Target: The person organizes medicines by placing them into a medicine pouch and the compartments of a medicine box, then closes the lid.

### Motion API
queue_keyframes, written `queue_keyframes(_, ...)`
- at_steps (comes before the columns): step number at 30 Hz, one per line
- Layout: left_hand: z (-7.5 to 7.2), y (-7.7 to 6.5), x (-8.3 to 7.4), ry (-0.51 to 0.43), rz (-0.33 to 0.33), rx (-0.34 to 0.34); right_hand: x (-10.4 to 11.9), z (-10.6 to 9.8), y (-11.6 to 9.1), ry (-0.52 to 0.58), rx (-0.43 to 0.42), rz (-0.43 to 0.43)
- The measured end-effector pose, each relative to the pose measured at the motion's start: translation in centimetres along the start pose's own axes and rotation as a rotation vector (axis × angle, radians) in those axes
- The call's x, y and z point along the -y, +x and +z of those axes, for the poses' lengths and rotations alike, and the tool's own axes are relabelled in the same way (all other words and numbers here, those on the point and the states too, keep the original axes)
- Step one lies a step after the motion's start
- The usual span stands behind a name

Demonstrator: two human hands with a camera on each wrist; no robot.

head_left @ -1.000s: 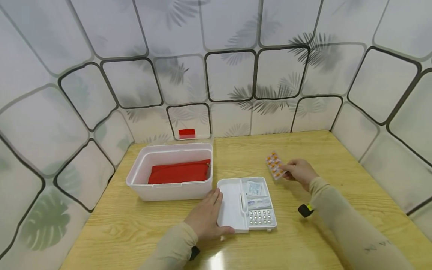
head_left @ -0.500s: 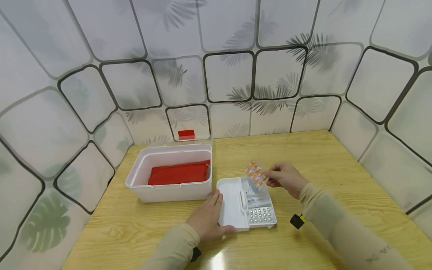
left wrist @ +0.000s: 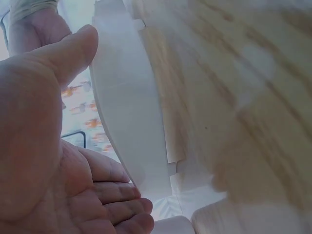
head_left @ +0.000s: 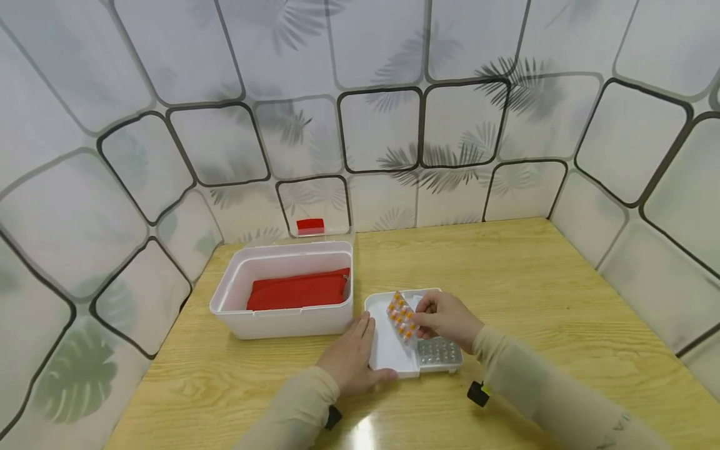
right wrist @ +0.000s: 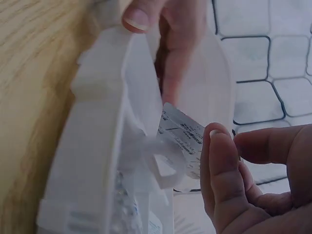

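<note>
My right hand (head_left: 447, 317) pinches one edge of a blister pack of orange capsules (head_left: 400, 317). It holds the pack tilted over the left half of an open white pill case (head_left: 388, 359). The printed foil back (right wrist: 183, 134) faces the right wrist camera, near the white handle (right wrist: 165, 168) of the case. My left hand (head_left: 353, 359) rests against the left side of the case, fingers straight and thumb at the front edge. A blister pack of silver-white tablets (head_left: 439, 351) lies in the right half; the packets behind it are mostly hidden by my right hand.
A white plastic bin (head_left: 281, 322) stands behind and left of the case, with a red zip pouch (head_left: 298, 289) inside. A red tab (head_left: 310, 226) shows behind the bin. Patterned curtain walls (head_left: 388, 194) enclose the wooden table (head_left: 506, 262) at the back and sides.
My right hand has carried the orange capsule pack leftward from the table at right to over the case's left half. My left hand has stayed at the case, which has shifted slightly.
</note>
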State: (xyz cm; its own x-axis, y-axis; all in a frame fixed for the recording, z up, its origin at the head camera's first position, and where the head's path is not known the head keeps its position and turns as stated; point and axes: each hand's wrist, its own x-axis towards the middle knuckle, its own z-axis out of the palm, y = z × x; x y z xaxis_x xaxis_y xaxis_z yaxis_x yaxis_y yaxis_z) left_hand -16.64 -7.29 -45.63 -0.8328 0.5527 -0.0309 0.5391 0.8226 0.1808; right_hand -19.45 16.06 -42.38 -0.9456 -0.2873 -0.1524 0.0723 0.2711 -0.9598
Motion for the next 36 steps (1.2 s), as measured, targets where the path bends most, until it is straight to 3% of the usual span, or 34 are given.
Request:
queue_keyframes(6,-0.1,0.2,0.0,0.003,-0.002,-0.012,-0.2,1.7,0.3,-0.165,-0.021,-0.052)
queue_keyframes(14,0.0,0.8,0.1,0.004,0.011,-0.041,-0.6,2.9,0.2,-0.423,0.069,-0.14)
queue_keyframes(23,0.1,1.0,0.1,0.007,0.016,-0.03,-0.8,3.4,0.0,-0.654,0.072,-0.214)
queue_keyframes(31,0.2,1.0,0.0,-0.006,0.017,-0.039,-0.9,3.4,-0.3,-0.724,0.068,-0.251)
queue_keyframes(36,0.3,1.1,-0.1,-0.004,0.024,-0.036,-1.0,2.2,-0.2,-0.726,0.017,-0.255)
